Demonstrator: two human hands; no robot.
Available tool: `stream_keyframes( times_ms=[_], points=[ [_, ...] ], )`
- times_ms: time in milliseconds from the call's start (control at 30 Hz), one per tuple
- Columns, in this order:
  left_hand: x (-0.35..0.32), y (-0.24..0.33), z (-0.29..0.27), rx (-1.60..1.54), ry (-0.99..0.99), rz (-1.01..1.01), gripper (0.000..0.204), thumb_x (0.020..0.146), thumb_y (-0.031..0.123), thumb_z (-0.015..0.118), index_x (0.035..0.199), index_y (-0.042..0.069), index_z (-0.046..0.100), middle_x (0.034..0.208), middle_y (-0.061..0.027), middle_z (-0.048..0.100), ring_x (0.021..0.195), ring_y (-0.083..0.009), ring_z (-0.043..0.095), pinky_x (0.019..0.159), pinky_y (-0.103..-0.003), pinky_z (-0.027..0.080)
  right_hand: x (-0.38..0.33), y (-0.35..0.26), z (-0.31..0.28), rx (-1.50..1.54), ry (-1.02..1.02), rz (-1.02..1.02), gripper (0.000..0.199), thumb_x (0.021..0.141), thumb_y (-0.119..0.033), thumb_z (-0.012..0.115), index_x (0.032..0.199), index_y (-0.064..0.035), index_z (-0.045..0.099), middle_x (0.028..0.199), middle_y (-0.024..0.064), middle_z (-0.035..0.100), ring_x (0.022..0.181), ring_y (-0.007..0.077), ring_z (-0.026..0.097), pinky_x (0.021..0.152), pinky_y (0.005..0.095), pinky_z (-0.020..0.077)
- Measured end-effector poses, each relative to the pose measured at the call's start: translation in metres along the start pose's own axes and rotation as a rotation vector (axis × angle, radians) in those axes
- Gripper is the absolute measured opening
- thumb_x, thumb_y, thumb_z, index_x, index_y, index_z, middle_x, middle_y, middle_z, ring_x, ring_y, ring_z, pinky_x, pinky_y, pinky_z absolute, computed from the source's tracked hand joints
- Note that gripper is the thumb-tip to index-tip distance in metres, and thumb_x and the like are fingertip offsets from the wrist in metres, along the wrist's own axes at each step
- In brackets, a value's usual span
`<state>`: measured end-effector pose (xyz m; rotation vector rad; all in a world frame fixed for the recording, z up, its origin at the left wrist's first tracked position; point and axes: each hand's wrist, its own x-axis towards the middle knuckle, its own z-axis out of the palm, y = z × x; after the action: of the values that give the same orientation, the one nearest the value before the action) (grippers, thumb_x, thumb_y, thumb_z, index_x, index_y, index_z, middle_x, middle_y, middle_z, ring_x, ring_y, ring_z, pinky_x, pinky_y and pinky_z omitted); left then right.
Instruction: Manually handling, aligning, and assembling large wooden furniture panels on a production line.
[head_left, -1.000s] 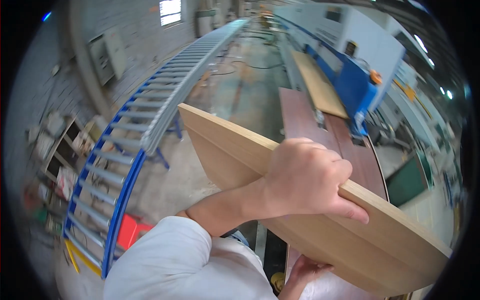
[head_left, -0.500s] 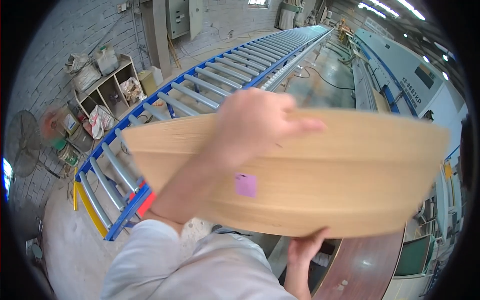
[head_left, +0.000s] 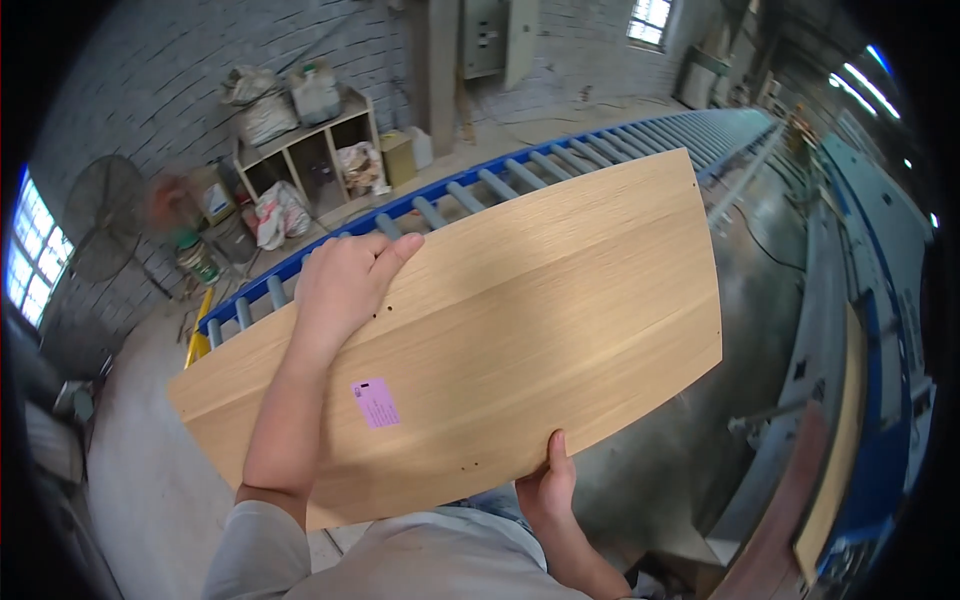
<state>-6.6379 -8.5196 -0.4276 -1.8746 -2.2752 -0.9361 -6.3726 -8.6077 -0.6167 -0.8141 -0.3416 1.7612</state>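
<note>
I hold a long light wooden panel [head_left: 540,310] flat in front of me, its face up, with a small pink label [head_left: 375,403] near my side. My left hand [head_left: 345,285] reaches over the panel and grips its far long edge. My right hand [head_left: 548,487] grips the near long edge from below, thumb on top. The panel hangs over the blue roller conveyor [head_left: 470,195], which runs away to the upper right.
A wooden shelf [head_left: 300,150] with sacks and bags stands against the brick wall, a floor fan [head_left: 105,215] to its left. At the right edge, more panels [head_left: 830,470] lie on a blue machine line [head_left: 890,400]. Concrete floor lies below.
My view and the panel have swung left, from the machine line toward the conveyor and brick wall. The panel now lies flatter, face up. Both hands keep their grip.
</note>
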Motion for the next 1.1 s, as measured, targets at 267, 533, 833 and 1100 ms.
stream_keyframes(
  times_ms=[267,533,833,1100],
  points=[
    [0.062,-0.065,0.024,0.134,0.038,-0.220,0.060,0.092,0.056,0.050,0.073,0.002,0.068,0.069,-0.0219,0.062,0.072,-0.0411,0.060,0.065,-0.048,0.046,0.112,0.016,0.044,0.070,-0.082,0.150,0.049,0.101,-0.027,0.051,0.143,-0.0100,0.033,0.141,0.0062,0.046,0.127,0.0229,0.047,0.104,0.0406,0.0422],
    [0.160,-0.148,0.073,0.099,-0.062,-0.379,0.057,0.093,0.053,0.053,0.078,0.000,0.067,0.067,-0.0236,0.060,0.068,-0.0402,0.060,0.065,-0.043,0.046,0.218,0.049,0.107,-0.034,0.030,0.151,0.052,0.100,-0.031,0.051,0.144,-0.0080,0.034,0.143,0.0059,0.046,0.131,0.0233,0.044,0.109,0.0401,0.0360],
    [0.262,-0.311,0.240,-0.031,-0.387,-0.423,0.060,0.094,0.056,0.048,0.082,0.001,0.070,0.079,-0.0244,0.065,0.081,-0.0400,0.064,0.073,-0.045,0.048,0.353,0.133,0.136,-0.144,0.389,0.141,0.051,0.099,-0.026,0.055,0.141,-0.0043,0.036,0.139,0.0088,0.048,0.126,0.0233,0.047,0.105,0.0385,0.0397],
    [0.254,-0.410,0.400,-0.151,-0.665,-0.569,0.062,0.093,0.060,0.045,0.090,0.003,0.071,0.091,-0.0211,0.069,0.091,-0.0382,0.065,0.082,-0.046,0.050,0.438,0.221,0.060,-0.213,0.575,0.156,0.049,0.098,-0.026,0.057,0.139,-0.0053,0.039,0.137,0.0091,0.050,0.125,0.0243,0.049,0.105,0.0398,0.0404]
  ],
)
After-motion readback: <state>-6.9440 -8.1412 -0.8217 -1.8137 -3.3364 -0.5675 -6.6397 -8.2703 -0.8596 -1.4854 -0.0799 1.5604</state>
